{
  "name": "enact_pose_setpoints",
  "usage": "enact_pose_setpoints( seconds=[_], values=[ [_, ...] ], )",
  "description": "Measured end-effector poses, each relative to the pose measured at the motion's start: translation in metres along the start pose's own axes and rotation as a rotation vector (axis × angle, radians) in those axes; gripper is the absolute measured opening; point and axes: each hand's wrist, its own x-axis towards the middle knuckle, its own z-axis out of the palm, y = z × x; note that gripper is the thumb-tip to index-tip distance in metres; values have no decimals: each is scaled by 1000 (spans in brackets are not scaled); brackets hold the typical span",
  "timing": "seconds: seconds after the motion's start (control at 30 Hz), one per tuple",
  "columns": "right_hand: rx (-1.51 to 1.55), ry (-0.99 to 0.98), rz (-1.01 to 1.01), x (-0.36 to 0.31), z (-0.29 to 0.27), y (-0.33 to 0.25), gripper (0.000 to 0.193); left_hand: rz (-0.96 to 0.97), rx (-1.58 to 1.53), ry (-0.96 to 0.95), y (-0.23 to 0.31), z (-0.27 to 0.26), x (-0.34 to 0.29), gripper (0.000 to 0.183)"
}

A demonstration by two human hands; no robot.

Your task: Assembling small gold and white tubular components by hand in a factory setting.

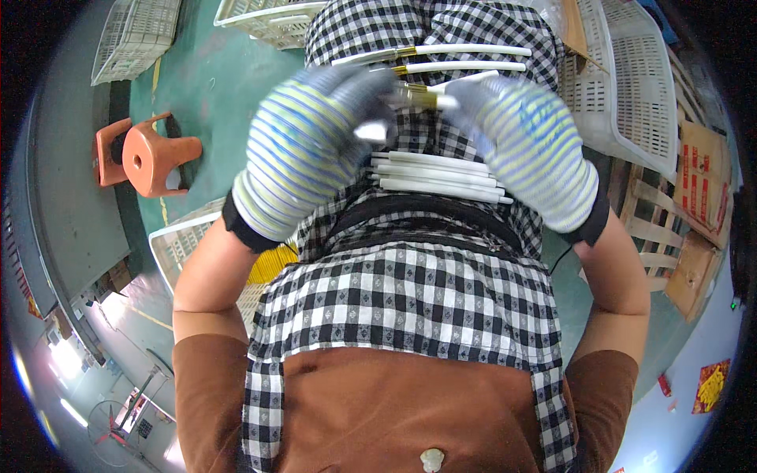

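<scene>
On my lap, covered by a black-and-white checked apron [402, 292], I hold a paintbrush [426, 98] with a gold-coloured ferrule between both hands. My left hand [303, 150], in a striped knit glove, is closed at its head end; motion blurs the fingers. A small white piece [372, 132] shows under those fingers, too blurred to name. My right hand [532, 142], gloved alike, pinches the brush's white handle side. Just beyond lie more white-handled brushes [473, 50], their heads to the left. Nearer my waist, several white handles [438, 173] lie side by side, their left tips thin.
At right stands a white plastic crate [643, 94], with wooden pallets [654, 213] and cardboard [702, 185] beside it. Left are an orange stool [150, 160] and a crate [169, 244] with yellow sticks [272, 264]. More crates [138, 35] stand on the green floor farther off.
</scene>
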Motion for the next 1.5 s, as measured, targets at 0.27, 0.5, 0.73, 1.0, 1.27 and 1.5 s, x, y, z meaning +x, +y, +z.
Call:
enact_pose_setpoints(
  seconds=[0.27, 0.5, 0.73, 1.0, 1.27, 1.5],
  values=[
    [-49, 338, -155, 14, 10, 17, 25, -287, -89, -44, -12, -11, -27, 48],
    [101, -259, -86, -25, 15, -18, 32, -314, 53, -179, -28, 12, -58, 49],
    [254, -402, 19, -23, 18, -17, 36, -163, 130, -15, -38, 25, -30, 44],
    [247, -277, -39, -31, 17, -14, 32, -310, -175, 59, -23, 12, -43, 29],
    [290, -180, 9, -34, 5, -16, 25, -263, -325, -99, -5, 1, -47, 33],
    [110, -67, -266, -39, -39, -14, 39, -157, -401, -290, 8, -5, -35, 38]
  ],
)
